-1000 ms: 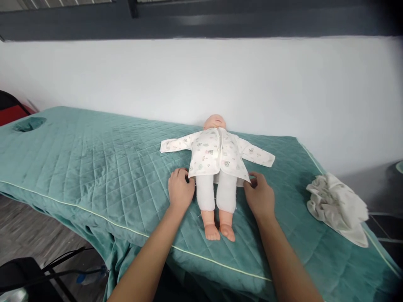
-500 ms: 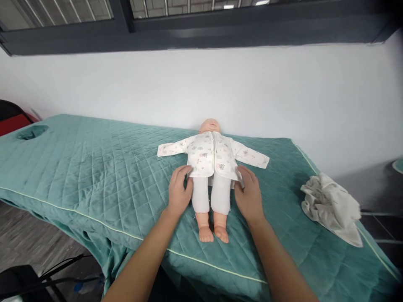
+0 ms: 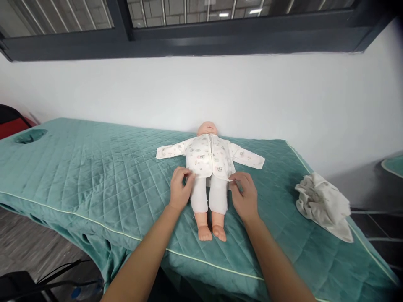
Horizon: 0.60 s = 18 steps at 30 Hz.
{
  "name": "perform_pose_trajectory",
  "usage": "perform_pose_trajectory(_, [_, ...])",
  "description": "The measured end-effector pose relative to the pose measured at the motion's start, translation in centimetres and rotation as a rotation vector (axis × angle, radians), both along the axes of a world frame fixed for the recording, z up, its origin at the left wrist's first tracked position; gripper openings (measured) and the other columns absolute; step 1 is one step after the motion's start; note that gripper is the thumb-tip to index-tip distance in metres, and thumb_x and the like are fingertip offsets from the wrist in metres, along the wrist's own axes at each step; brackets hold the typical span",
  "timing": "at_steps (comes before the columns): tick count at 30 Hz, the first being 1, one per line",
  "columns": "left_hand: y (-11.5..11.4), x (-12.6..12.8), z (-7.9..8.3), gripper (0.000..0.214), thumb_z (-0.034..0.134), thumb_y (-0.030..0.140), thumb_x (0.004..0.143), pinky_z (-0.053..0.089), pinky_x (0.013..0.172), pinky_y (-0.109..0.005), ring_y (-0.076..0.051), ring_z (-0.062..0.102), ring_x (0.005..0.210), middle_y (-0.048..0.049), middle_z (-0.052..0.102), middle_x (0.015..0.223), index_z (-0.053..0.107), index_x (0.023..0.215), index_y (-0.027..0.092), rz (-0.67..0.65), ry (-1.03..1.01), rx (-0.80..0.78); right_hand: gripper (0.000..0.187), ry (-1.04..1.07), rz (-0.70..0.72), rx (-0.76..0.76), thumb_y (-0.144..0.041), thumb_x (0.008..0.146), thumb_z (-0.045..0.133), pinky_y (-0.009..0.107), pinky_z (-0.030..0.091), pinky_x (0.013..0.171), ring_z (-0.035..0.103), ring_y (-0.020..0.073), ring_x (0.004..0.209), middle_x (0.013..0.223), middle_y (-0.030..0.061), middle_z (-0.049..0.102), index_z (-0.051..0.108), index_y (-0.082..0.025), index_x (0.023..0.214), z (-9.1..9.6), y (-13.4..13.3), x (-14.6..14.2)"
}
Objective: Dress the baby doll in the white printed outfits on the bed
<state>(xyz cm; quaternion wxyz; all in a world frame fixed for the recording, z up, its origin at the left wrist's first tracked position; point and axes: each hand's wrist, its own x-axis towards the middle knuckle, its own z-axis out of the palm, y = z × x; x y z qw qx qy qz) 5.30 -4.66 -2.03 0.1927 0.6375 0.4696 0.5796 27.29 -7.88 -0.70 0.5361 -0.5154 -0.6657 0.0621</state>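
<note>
A baby doll (image 3: pixel 204 226) lies on its back, head toward the wall and feet toward me. It wears a white printed baby jacket (image 3: pixel 201 155), its sleeves spread out to both sides and its two front halves meeting down the middle. White cloth covers the doll's legs down to the shins. My left hand (image 3: pixel 181 188) pinches the jacket's lower edge at the left side. On the other side, my right hand (image 3: pixel 244 195) grips the lower right corner of the jacket between thumb and fingers, drawing the hem out a little.
The doll rests on a bed with a green quilted cover (image 3: pixel 110 180), a hole at its far left. A crumpled off-white cloth (image 3: pixel 324 205) lies at the right. Behind stand a white wall (image 3: pixel 189 92) and a dark window frame (image 3: pixel 220 40). A bottle (image 3: pixel 86 290) is on the floor.
My right hand has moved inward and now pinches the jacket's hem corner. My left hand stays at the left hem, its fingers closer together. The view has shifted slightly.
</note>
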Motion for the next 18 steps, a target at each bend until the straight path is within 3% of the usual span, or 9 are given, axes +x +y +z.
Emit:
perform_pose_trajectory(4, [1.7, -0.4, -0.8, 0.027, 0.063, 0.047, 0.091, 0.049, 0.089, -0.032, -0.018, 0.062, 0.096, -0.0042, 0.066, 0.097, 0.064, 0.094, 0.020, 0.040, -0.500, -0.233, 0.015, 0.254, 0.002, -0.033, -0.034, 0.094, 0.057, 0.043, 0.046, 0.100, 0.061, 0.0230, 0.107, 0.109, 0.0067, 0.066, 0.066, -0.022, 0.094, -0.6, 0.7, 0.5])
perform_pose_trajectory(7, [3.3, -0.9, -0.7, 0.028, 0.073, 0.042, 0.084, 0.049, 0.099, -0.035, -0.020, 0.064, 0.112, -0.0067, 0.069, 0.112, 0.066, 0.100, 0.020, -0.132, -0.897, -0.387, 0.029, 0.633, -0.136, -0.228, -0.046, 0.086, 0.067, 0.041, 0.050, 0.098, 0.063, 0.0228, 0.104, 0.106, 0.0049, 0.071, 0.067, -0.021, 0.101, -1.5, 2.7, 1.5])
perform_pose_trajectory(9, [4.3, -1.1, -0.4, 0.025, 0.075, 0.037, 0.084, 0.047, 0.106, -0.036, -0.022, 0.064, 0.118, -0.0087, 0.072, 0.116, 0.067, 0.099, 0.017, -0.296, -1.049, -0.502, 0.029, 0.831, -0.138, -0.386, -0.045, 0.078, 0.074, 0.039, 0.055, 0.091, 0.067, 0.0230, 0.097, 0.094, 0.0026, 0.073, 0.068, -0.022, 0.095, -1.8, 4.5, 2.1])
perform_pose_trajectory(12, [5.7, -1.0, 0.1, 0.029, 0.070, 0.037, 0.088, 0.047, 0.110, -0.038, -0.025, 0.065, 0.120, -0.0124, 0.073, 0.119, 0.071, 0.105, 0.013, -0.509, -1.107, -0.662, 0.017, 0.936, 0.036, -0.551, -0.039, 0.078, 0.073, 0.038, 0.061, 0.080, 0.072, 0.0252, 0.088, 0.083, 0.0026, 0.076, 0.069, -0.024, 0.084, -1.3, 7.3, 2.3])
perform_pose_trajectory(14, [6.6, -0.6, 0.2, 0.035, 0.066, 0.037, 0.091, 0.049, 0.111, -0.040, -0.027, 0.066, 0.120, -0.0137, 0.073, 0.123, 0.070, 0.115, 0.011, -0.599, -1.108, -0.731, 0.015, 1.011, 0.170, -0.668, -0.037, 0.082, 0.069, 0.040, 0.063, 0.079, 0.074, 0.0267, 0.089, 0.085, 0.0044, 0.078, 0.071, -0.023, 0.087, -0.6, 8.8, 2.1])
perform_pose_trajectory(18, [8.2, 0.3, -0.1, 0.040, 0.064, 0.033, 0.092, 0.051, 0.110, -0.041, -0.027, 0.069, 0.117, -0.0159, 0.073, 0.122, 0.066, 0.125, 0.009, -0.634, -1.125, -0.812, 0.025, 1.175, 0.415, -0.839, -0.034, 0.091, 0.061, 0.041, 0.062, 0.092, 0.075, 0.0258, 0.101, 0.101, 0.0065, 0.080, 0.071, -0.020, 0.108, 0.2, 10.4, 1.6])
